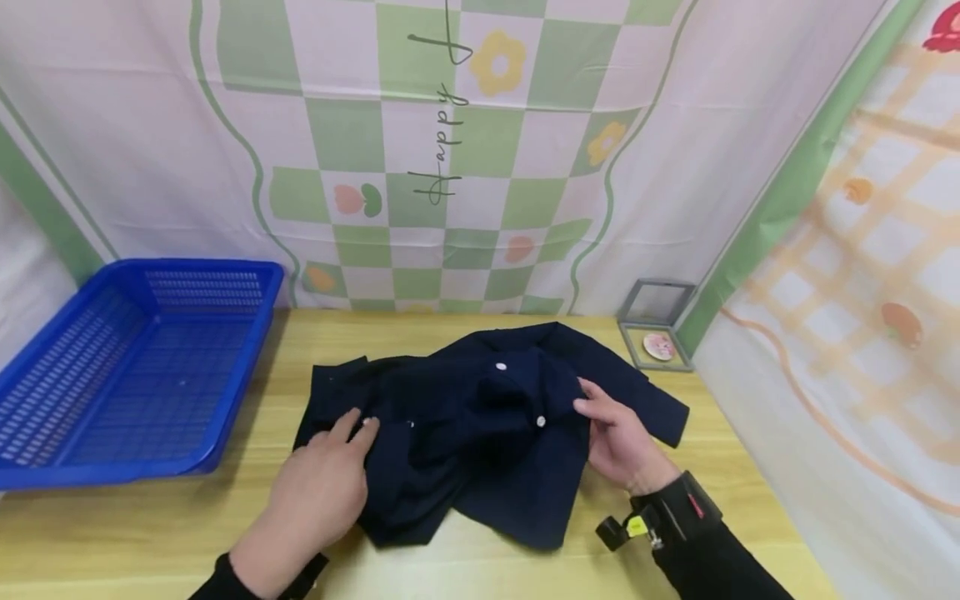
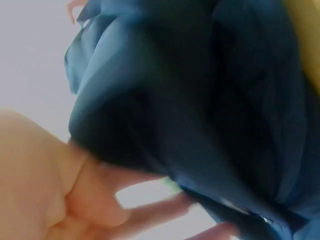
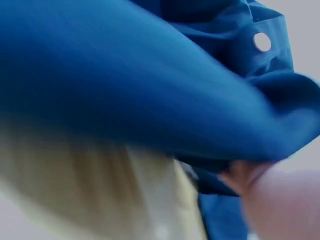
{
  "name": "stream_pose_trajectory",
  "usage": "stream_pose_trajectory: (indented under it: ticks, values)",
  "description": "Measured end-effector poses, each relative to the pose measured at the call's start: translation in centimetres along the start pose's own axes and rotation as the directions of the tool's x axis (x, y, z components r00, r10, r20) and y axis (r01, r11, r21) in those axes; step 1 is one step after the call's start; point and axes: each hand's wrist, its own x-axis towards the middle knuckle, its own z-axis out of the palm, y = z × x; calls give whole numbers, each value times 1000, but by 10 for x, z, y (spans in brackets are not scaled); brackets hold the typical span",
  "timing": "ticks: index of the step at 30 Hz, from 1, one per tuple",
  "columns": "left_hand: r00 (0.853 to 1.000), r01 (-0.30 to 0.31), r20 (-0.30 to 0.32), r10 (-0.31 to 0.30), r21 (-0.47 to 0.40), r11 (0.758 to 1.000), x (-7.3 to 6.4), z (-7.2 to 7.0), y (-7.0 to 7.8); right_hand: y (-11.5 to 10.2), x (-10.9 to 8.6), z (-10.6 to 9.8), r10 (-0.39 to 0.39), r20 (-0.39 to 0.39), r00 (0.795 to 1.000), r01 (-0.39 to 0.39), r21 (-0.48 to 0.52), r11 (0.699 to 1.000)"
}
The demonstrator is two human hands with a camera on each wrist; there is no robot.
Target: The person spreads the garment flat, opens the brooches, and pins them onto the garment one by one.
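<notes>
Your right hand (image 1: 618,437) pinches the navy button-up shirt (image 1: 442,392) mid-way along the tabletop (image 1: 738,471); your left hand (image 1: 326,475) rests on it, fingers apart. You seem to be arranging the cloth; next probably calls for smoothing the pinched edge.

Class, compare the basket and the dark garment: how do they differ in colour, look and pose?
The basket is bright blue, the garment dark navy. The basket has slotted walls; the garment is cloth with white buttons. The basket stands upright, while the garment lies spread and rumpled. Both are on the table.
</notes>
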Motion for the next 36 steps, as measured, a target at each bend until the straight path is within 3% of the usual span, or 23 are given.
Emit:
stream_pose_trajectory:
  ticks: [2, 3, 4, 5, 6, 7, 9, 10, 11, 13, 16, 23, 28, 32, 34, 36]
  values:
    - [994, -35, 104, 40, -46, 998, 0, -2, -6, 5, -1, -1, 16, 38, 999, -14, -34, 999]
    - [987, -48, 151, 59, -75, 996, 0, -2, -10, 7, -2, -1, 35, 20, 999, -32, -125, 992]
    - [978, -57, 194, 77, -110, 992, 1, -2, -13, 10, -2, 0, 62, -14, 998, -63, -267, 962]
    - [969, -60, 231, 93, -148, 987, 1, -2, -17, 12, -3, 2, 89, -58, 994, -106, -433, 895]
    - [959, -58, 262, 106, -184, 981, 1, -1, -20, 14, -3, 4, 118, -102, 988, -156, -592, 791]
    - [950, -54, 289, 119, -222, 974, 2, 0, -23, 16, -4, 7, 143, -136, 980, -197, -719, 666]
    - [935, -29, 330, 128, -287, 957, 3, 2, -27, 20, -5, 12, 146, -159, 976, -206, -884, 419]
    - [929, -15, 348, 129, -310, 950, 3, 3, -28, 22, -5, 14, 136, -158, 978, -195, -927, 320]
    - [924, -1, 363, 124, -321, 947, 3, 5, -29, 24, -4, 16, 123, -156, 980, -183, -950, 252]
    - [920, 8, 376, 113, -304, 952, 3, 9, -29, 26, -3, 17, 79, -143, 987, -154, -975, 159]
    - [925, -18, 365, 104, -232, 973, 3, 14, -29, 24, 0, 13, -11, -160, 987, -159, -983, 97]
    - [958, -83, 265, 108, -104, 991, 6, 22, -37, -14, 2, -13, -195, -210, 958, -205, -978, 46]
    - [956, -110, 262, 135, -107, 988, 10, 24, -49, -40, 4, -48, -254, -251, 934, -264, -964, -21]
    - [942, -119, 302, 145, -104, 987, 14, 15, -56, -57, 13, -67, -290, -223, 931, -270, -954, -133]
    - [937, -128, 315, 150, -88, 988, 18, 10, -60, -63, 14, -67, -337, -215, 917, -293, -935, -201]
    - [933, -143, 323, 160, -76, 987, 19, 8, -64, -60, 9, -53, -429, -161, 889, -298, -915, -273]
